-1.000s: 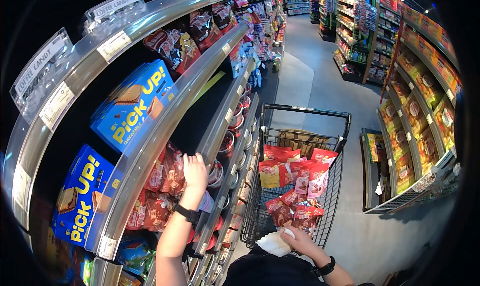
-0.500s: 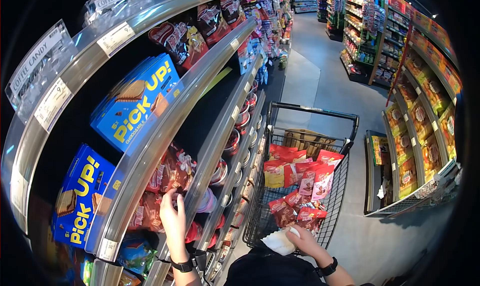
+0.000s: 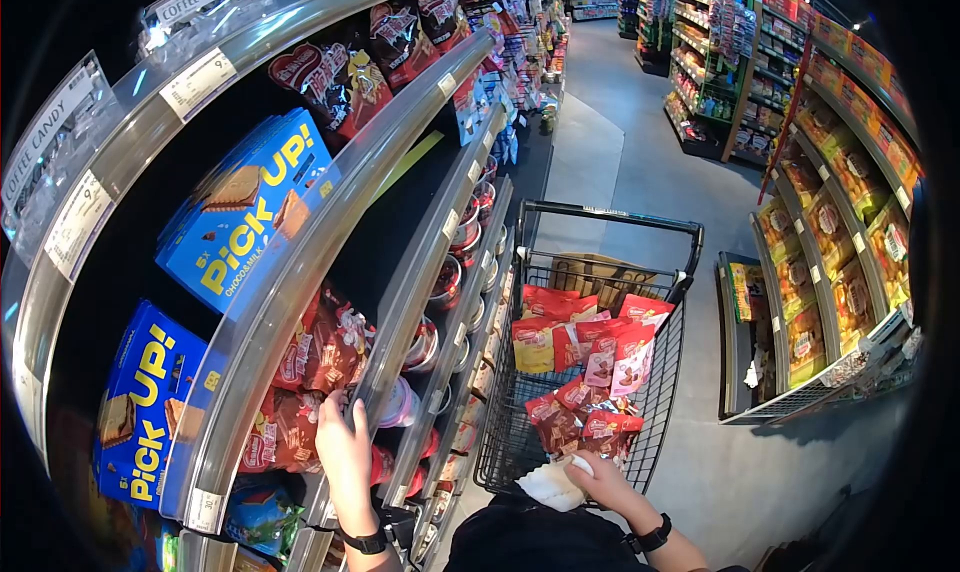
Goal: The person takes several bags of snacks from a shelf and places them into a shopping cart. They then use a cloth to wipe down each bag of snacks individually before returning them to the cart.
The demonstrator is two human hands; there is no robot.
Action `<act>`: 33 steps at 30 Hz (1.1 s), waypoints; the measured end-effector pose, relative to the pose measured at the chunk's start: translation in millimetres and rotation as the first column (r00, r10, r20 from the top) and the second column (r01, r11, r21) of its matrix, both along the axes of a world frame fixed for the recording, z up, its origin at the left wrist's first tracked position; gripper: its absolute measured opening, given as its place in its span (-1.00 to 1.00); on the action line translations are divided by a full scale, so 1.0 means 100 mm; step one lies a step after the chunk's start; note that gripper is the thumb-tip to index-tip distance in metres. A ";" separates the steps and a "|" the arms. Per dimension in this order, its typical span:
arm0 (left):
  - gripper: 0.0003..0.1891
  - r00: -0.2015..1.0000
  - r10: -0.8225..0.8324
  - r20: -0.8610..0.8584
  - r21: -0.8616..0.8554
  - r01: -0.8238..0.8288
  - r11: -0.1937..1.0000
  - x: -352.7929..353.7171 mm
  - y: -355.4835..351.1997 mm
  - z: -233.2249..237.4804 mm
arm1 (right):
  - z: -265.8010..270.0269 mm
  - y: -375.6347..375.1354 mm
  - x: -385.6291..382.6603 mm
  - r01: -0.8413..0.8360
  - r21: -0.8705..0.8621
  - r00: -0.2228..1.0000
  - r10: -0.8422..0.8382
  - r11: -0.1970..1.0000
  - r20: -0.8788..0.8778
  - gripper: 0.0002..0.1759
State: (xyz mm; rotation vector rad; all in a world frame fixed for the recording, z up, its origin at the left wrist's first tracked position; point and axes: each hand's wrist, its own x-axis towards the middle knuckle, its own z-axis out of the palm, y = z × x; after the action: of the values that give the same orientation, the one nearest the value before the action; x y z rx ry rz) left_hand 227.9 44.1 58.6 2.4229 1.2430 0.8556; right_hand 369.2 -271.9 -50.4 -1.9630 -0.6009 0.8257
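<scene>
On the shelf at the left, my left hand [image 3: 343,447] is at the edge of the red and brown snack bags [image 3: 335,347], its fingers apart and slightly bent. The fingertips overlap the lower bag [image 3: 290,427], and nothing shows gripped in them. Low in the view, my right hand [image 3: 603,484] is closed around a crumpled white cloth-like piece [image 3: 553,485] close to my body. Just beyond it stands a black wire shopping cart [image 3: 668,372] holding several red, pink and yellow snack bags [image 3: 603,352], with brown and red ones [image 3: 580,419] nearer me.
Blue Pick Up! boxes [image 3: 245,207] stand on the shelf above my left hand. Lidded cups [image 3: 425,342] line the lower shelves beside the cart. To the right is a rack of yellow packs [image 3: 830,242]. A grey floor aisle [image 3: 590,142] runs ahead between shelves.
The view has shifted slightly, moving the shelf and cart a little left. My left hand sits slightly lower against the bags, its fingers straighter. My right hand keeps the white piece.
</scene>
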 end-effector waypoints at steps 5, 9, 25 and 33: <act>-0.73 0.979 -0.196 0.062 0.069 0.192 0.979 0.32 -0.34 -0.17 | -0.11 -0.16 0.05 0.092 -0.020 0.992 -0.090 0.996 0.084 -0.66; -0.65 0.744 -0.656 0.130 -0.283 0.662 0.694 1.01 -0.79 -1.08 | 0.00 -0.32 0.02 0.284 -0.039 0.951 -0.276 0.958 0.140 -0.67; -0.48 0.418 -0.901 -0.115 -0.993 -0.047 0.105 1.88 -1.46 -3.83 | -0.14 -1.21 -0.58 0.709 -0.123 0.699 -0.715 0.695 -0.015 -0.61; -0.68 0.278 -0.957 0.086 -0.996 0.030 -0.081 1.89 -1.68 -3.75 | -0.17 -1.19 -0.53 0.756 -0.113 0.654 -0.752 0.645 0.078 -0.61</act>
State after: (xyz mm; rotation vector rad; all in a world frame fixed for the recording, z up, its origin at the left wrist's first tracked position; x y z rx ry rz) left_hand 417.3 -123.8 -316.9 1.6471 0.2099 -1.1635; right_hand 315.9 -391.1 -67.6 -2.0778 0.3086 0.2998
